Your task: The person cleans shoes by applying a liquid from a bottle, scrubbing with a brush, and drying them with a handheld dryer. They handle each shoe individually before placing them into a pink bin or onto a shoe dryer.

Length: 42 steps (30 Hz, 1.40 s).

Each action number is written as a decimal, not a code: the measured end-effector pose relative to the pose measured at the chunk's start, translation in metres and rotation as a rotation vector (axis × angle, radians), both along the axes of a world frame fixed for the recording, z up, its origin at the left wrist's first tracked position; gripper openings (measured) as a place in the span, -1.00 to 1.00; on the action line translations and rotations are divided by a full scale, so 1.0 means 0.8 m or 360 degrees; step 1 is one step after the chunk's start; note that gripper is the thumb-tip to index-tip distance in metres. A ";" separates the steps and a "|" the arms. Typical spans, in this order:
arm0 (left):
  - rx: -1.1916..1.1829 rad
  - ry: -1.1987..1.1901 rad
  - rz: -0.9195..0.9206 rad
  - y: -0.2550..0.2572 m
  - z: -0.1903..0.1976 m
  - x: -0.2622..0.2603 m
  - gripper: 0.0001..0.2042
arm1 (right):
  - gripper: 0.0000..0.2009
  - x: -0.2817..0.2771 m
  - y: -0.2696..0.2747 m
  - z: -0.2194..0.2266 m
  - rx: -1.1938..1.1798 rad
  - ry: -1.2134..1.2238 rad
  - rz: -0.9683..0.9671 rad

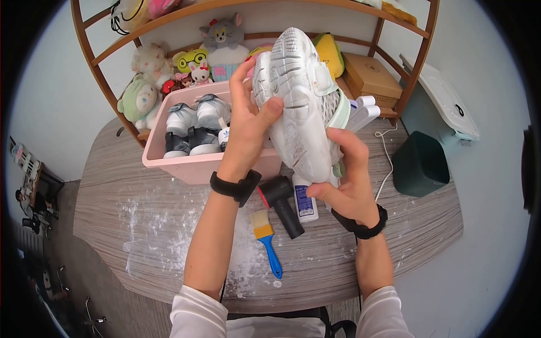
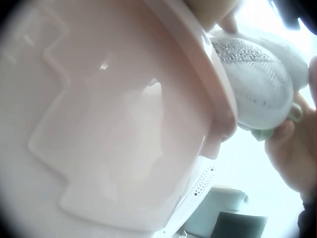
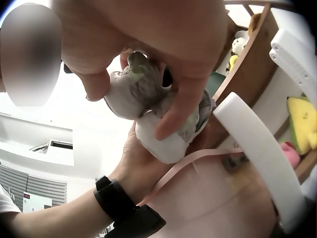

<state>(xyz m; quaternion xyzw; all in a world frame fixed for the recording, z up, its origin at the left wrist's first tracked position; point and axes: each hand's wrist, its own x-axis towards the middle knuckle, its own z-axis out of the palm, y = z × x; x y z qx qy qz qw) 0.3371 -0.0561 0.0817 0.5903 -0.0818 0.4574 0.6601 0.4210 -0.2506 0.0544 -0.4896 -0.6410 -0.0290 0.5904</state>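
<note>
A pair of white shoes (image 1: 296, 112) is held up above the table, soles facing the head camera, with pale green trim at one side. My left hand (image 1: 248, 110) grips them from the left, its thumb on a sole. On the lower right, my right hand (image 1: 352, 180) pinches the heel or toe end; which end, I cannot tell. In the right wrist view the shoes (image 3: 166, 144) lie side by side between both hands. The left wrist view shows one rounded shoe end (image 2: 262, 94) beside the pink bin (image 2: 124, 124).
Behind the hands, the pink bin (image 1: 194, 170) holds several shoes. A blue-handled brush (image 1: 270, 256), a black handheld device (image 1: 287, 214) and a white bottle (image 1: 305, 203) lie below the shoes. White powder (image 1: 169, 231) marks the table. A dark green bin (image 1: 420, 166) stands at right.
</note>
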 end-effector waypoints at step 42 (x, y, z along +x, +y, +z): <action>0.1679 0.0833 0.1738 0.053 -0.072 -0.206 -0.56 | -0.33 -0.049 0.017 0.166 -0.0600 -0.0034 -0.0187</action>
